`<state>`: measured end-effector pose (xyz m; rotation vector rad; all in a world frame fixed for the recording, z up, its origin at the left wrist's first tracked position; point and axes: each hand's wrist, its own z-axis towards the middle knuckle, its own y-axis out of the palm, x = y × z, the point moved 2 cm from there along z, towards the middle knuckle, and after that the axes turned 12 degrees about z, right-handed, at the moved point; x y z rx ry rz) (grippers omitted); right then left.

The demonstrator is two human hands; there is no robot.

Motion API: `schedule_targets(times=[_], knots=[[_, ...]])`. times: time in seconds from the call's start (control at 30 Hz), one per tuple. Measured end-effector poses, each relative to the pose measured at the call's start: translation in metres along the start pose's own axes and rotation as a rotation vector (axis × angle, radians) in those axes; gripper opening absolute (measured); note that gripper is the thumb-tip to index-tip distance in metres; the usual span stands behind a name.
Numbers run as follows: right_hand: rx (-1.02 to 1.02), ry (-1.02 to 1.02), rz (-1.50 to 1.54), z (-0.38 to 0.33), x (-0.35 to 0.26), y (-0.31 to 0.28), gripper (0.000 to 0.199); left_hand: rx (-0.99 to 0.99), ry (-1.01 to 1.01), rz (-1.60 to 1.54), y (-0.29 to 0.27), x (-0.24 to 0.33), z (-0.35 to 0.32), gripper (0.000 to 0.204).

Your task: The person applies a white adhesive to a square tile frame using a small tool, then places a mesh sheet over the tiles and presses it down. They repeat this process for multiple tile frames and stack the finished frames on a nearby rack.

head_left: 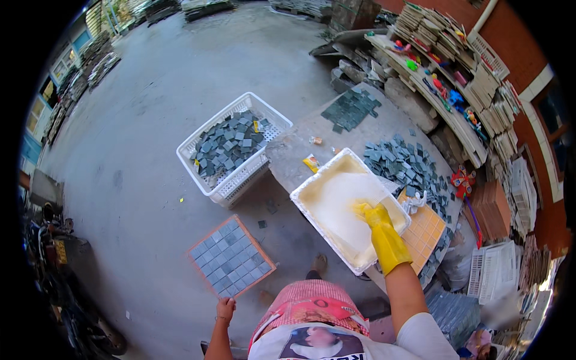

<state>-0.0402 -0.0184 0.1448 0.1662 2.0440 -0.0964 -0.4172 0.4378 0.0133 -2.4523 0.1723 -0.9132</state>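
My bare left hand is closed on the near corner of an orange-framed tray. Rows of square grey-blue tiles fill that tray, held out low on my left side. A yellow rubber glove covers my right hand, which reaches into a white foam box. Milky liquid and what looks like a white mesh sheet lie in the box. The gloved fingertips are at the whitish surface, blurred and partly hidden, so their grip is unclear.
A white plastic crate of loose tiles stands left of the stone table. On the table are a heap of loose tiles, a dark tile patch and an orange grid tray. Stacked slabs line the right side; a motorcycle stands far left.
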Motion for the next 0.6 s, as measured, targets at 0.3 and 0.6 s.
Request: schedule_targets(times=[0.3, 0.6], knots=[[-0.112, -0.126, -0.617, -0.146, -0.164, 0.093, 0.025, 0.106, -0.441, -0.248, -0.004, -0.229, -0.066, 0.024], [-0.217, -0.347, -1.167, -0.183, -0.168, 0.188, 0.034, 0.171, -0.248, -0.511, 0.012, -0.21, -0.036, 0.023]])
